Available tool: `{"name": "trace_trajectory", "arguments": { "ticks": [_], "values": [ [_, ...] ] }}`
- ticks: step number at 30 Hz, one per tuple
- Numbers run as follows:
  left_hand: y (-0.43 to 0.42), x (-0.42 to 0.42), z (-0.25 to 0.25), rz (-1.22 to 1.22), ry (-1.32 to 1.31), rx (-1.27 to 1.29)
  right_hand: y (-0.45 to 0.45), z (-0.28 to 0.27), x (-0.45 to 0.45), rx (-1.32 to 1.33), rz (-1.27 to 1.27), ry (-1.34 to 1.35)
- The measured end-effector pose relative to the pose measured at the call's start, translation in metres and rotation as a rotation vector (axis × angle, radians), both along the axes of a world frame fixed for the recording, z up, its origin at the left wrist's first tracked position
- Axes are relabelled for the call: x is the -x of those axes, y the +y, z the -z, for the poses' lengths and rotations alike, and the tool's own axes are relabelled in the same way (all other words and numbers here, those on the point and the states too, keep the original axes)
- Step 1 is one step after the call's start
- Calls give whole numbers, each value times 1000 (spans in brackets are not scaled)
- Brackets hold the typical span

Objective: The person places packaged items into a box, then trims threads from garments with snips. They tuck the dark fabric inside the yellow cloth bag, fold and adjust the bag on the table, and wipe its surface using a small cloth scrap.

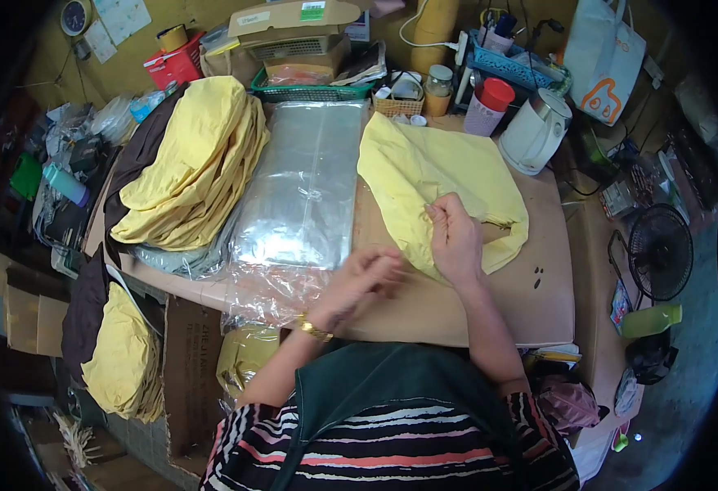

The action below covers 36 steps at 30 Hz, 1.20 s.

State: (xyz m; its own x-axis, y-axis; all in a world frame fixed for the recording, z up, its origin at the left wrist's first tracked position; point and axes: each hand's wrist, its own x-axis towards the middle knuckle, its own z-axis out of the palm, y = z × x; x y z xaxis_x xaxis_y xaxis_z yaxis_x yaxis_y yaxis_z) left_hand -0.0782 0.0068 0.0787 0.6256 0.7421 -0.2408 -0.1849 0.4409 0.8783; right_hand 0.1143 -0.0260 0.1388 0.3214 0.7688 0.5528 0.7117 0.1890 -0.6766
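A folded yellow cloth piece (465,168) lies on the cardboard-covered table, with a gap between its layers near the lower right corner. Over its front part is my right hand (455,241), fingers curled into a pinch. What sits between those fingertips is too small to make out. My left hand (365,282), with a gold watch or bracelet (315,328) at its wrist, is just left of the cloth's front edge. Motion smears its fingers. Beside it lies a stack of clear plastic bags (298,188).
A tall pile of yellow and dark cloth pieces (191,164) is at the left; another yellow pile (122,352) hangs lower. Along the back stand a green basket (314,92), a glass jar (439,79), a red cup (496,94) and a white kettle (535,131). A black fan (660,251) is right.
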Motion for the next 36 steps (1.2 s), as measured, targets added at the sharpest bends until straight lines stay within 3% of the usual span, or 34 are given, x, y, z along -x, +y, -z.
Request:
{"name": "trace_trajectory", "arguments": {
  "ticks": [2,5,9,11,12,14,19,24,25,26,27,30,33,34,36],
  "values": [
    [-8,-26,13,-11,5,-270,1,-5,6,118,-35,-51],
    [-18,-38,-6,-110,-148,-359,5,-19,2,110,-90,35],
    [-10,-42,-7,-129,-139,-314,9,-17,0,189,-28,-21],
    [-1,-43,5,-155,-35,-474,7,-23,1,-123,-71,-40],
    [0,-42,5,-167,-30,-472,2,-27,4,-121,-84,-38],
    [-1,-38,2,-231,137,-766,-16,-37,13,-51,-258,-263],
    [-7,-40,-4,-184,104,-795,-19,-36,39,24,-432,-410],
    [-14,-51,-11,-466,287,-1205,2,-29,41,34,-495,-410],
    [-16,-51,-6,-468,290,-1205,10,-37,44,-5,-472,-216],
    [-18,-51,4,-361,233,-1048,17,-47,47,-44,-446,-22],
    [-21,-51,11,-255,176,-888,21,-61,50,-44,-447,-20],
    [-24,-51,12,-150,308,-784,34,-97,51,-77,-422,220],
    [-26,-48,2,-128,377,-836,42,-100,50,-52,-589,49],
    [-27,-47,6,-130,379,-834,44,-90,50,-78,-703,-213],
    [-29,-50,23,-239,229,-874,47,-67,51,-104,-814,-475]
  ]
}}
